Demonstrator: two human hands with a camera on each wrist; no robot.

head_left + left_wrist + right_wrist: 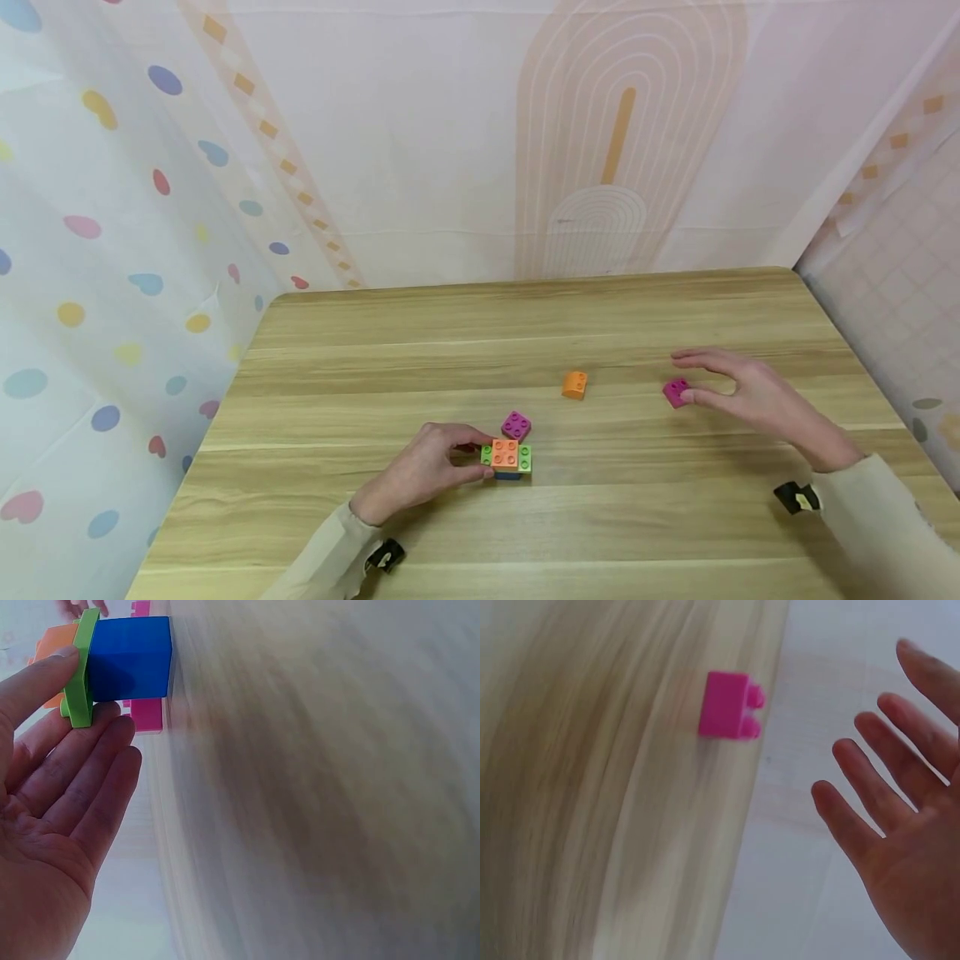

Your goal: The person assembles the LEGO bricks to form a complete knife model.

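Note:
My left hand [423, 462] pinches the left end of a small stack of toy building bricks between thumb and fingers. The stack has an orange brick [506, 454] on top, a lime-green plate [81, 667] in the middle and a blue brick [131, 658] underneath. Just behind it on the table lies a magenta four-stud brick [516, 426]. On the right, my right hand [757, 400] is spread with nothing in it, its thumb overlapping a second magenta brick [676, 392] in the head view. The right wrist view shows that brick standing apart from the fingers, studs up.
An orange brick [575, 385] with a curved side sits on the wooden table [337, 367] between the two hands, farther back. Patterned curtains [435, 150] hang behind the table's far edge and along both sides.

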